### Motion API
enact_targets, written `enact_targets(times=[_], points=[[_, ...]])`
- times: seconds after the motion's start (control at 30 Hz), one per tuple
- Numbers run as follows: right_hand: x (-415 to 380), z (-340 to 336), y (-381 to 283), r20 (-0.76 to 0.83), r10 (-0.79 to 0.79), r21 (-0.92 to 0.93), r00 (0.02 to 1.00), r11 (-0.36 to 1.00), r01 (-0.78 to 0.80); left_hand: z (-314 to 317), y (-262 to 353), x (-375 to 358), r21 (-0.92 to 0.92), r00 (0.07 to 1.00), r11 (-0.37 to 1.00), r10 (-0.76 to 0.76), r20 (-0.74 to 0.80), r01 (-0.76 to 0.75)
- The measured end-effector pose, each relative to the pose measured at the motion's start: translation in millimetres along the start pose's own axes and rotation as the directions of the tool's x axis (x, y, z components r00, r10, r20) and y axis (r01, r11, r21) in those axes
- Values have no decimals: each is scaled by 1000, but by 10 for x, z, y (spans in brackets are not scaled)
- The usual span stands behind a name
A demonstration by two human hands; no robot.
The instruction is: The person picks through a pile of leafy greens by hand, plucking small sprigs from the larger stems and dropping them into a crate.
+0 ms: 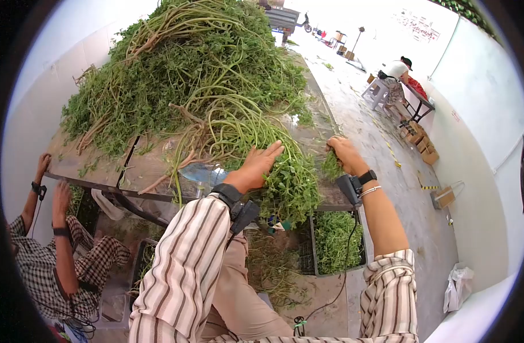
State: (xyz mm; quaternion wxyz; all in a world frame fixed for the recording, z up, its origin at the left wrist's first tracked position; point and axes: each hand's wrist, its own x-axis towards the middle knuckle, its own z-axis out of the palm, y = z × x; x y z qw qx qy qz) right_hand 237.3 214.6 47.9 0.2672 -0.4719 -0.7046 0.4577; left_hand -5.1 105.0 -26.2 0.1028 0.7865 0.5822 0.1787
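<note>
A bundle of leafy green stems droops over the near edge of the wooden table. My left hand lies on that bundle, its fingers stretched out and pressed lightly against the leaves. To the right, at the table's side edge, my right hand is closed around a small bunch of leafy sprigs. Behind both hands rises a large heap of the same greens, with long pale stems and brown root ends trailing forward. What lies under my left palm is hidden.
Below the table stands a black crate of greens. Loose stems cover the floor near my legs. A co-worker in a checked shirt sits at the left. Farther off, another person sits at a small table beside cardboard boxes.
</note>
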Motion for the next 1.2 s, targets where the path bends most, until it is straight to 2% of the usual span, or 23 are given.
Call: enact_targets(times=[0.03, 0.1, 0.13, 0.2, 0.33, 0.4, 0.53, 0.6, 0.63, 0.7, 0.73, 0.8, 0.87, 0.93, 1.0, 1.03, 1.1, 1.13, 1.2], points=[[15, 32, 9, 1, -2, 2, 1000, 1000, 2, -6, -3, -1, 6, 1000, 1000, -14, 8, 14], [101, 126, 83, 81, -116, -157, 990, 979, 127, -3, 6, -7, 27, 1000, 1000, -8, -6, 8], [165, 181, 150, 83, -118, -154, 990, 980, 130, 1, 8, -10, 44, 1000, 999, 0, -20, 0], [276, 287, 266, 142, -221, -214, 965, 945, 248, 4, 0, -15, 51, 1000, 999, 7, -22, -6], [161, 447, 88, 218, -138, -296, 966, 934, 200, 20, -1, 1, 46, 1000, 999, 0, -26, 1], [151, 479, 44, 204, -22, -319, 979, 944, 87, -1, 7, -4, 44, 1000, 999, 0, -15, 1], [275, 471, 212, 125, -41, -193, 991, 979, 65, 22, -6, -3, 65, 1000, 998, 10, -29, -8], [295, 444, 217, -8, -219, -357, 976, 912, 202, 14, -3, -8, 55, 1000, 998, 5, -22, -4], [266, 439, 183, -8, -218, -358, 976, 912, 201, 3, 7, -10, 47, 1000, 999, 0, -15, 1], [208, 431, 108, -48, -101, -78, 994, 992, 97, -16, 24, 4, 35, 1000, 999, -22, 19, 22], [227, 415, 131, -47, -102, -79, 994, 992, 98, -23, 28, 9, 25, 998, 999, -45, 52, 44], [286, 353, 200, -85, -62, 153, 994, 985, 75, -17, 17, 17, 26, 998, 999, -45, 50, 44], [183, 306, 93, -102, -75, 165, 992, 982, 91, 10, -1, 16, 24, 998, 999, -43, 49, 42], [54, 248, -37, -122, -87, 174, 989, 979, 108, 45, -10, 9, 4, 1000, 1000, -17, -13, 17], [-80, 235, -168, 1, -44, 106, 999, 993, 43, -4, 0, -6, 8, 1000, 1000, -6, -1, 6], [-143, 240, -221, 3, -41, 102, 999, 994, 40, -34, 11, -12, 18, 1000, 1000, 1, 12, -1], [-258, 284, -314, 102, -126, -65, 987, 989, 133, -30, 17, -20, 12, 1000, 1000, -6, 13, 6], [-317, 312, -375, 108, -127, -68, 986, 989, 135, -13, 11, -21, 32, 1000, 999, 9, -4, -9], [-405, 375, -461, 234, -188, -293, 954, 922, 254, -8, -20, -35, 59, 1000, 998, 21, -22, -20]])
